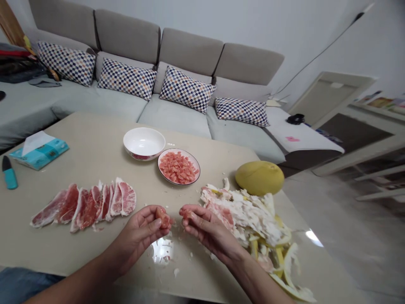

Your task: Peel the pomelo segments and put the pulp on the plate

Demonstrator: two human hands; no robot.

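My left hand (147, 226) is closed around a piece of red pomelo flesh (163, 219), pinched between thumb and fingers. A smaller bit of pomelo flesh (189, 214) sits in the closed fingertips of my right hand (205, 228). The two hands face each other, a small gap apart, above the table. To the left, a row of pomelo segments (91, 204) lies on the tabletop, some still in white membrane. Beyond my hands, a dark-rimmed plate (161, 175) holds a heap of red pomelo pieces (179, 166). Peeled membranes and rind (253, 219) are piled to the right.
A white bowl (144, 141) stands beside the plate. A whole pomelo (260, 177) rests behind the peel pile. At the far left are a blue tissue pack (41, 154) and a teal-handled knife (10, 175). Past the table (95, 126) is a sofa (177, 112) with checked cushions.
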